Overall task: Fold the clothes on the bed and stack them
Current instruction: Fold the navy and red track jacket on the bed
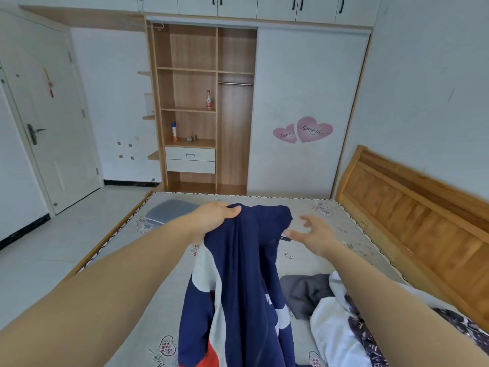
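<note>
**Left hand lifting a navy garment above the mattress**

Left hand (221, 215), arm stretched forward, grips a bunched upper edge of the navy-blue knit garment with white and red patches (238, 282); fingers and thumb are curled round the cloth, and the garment hangs from this grip down to the lower edge of the view, in front of the grey mattress printed with heart motifs (164, 300). Right hand (313, 234) is held just right of the garment's top, fingers spread and loose, holding nothing; whether a fingertip touches the cloth cannot be told. Below the right forearm, unfolded clothes lie on the mattress: a dark grey garment (307, 292), a white garment (333, 329) and a dark patterned cloth (365, 337), the three touching or overlapping. Farther off, near the mattress's far left corner, rests a flat grey cushion (169, 210). A wooden headboard (412, 202) runs along the right side. Beyond the bed stands an open wooden wardrobe (201, 107) holding a red-capped bottle (208, 99) and a blue-topped spray can (174, 131); its white sliding door bears pink heart stickers (304, 130). A white room door (50, 123) stands at far left.
</note>
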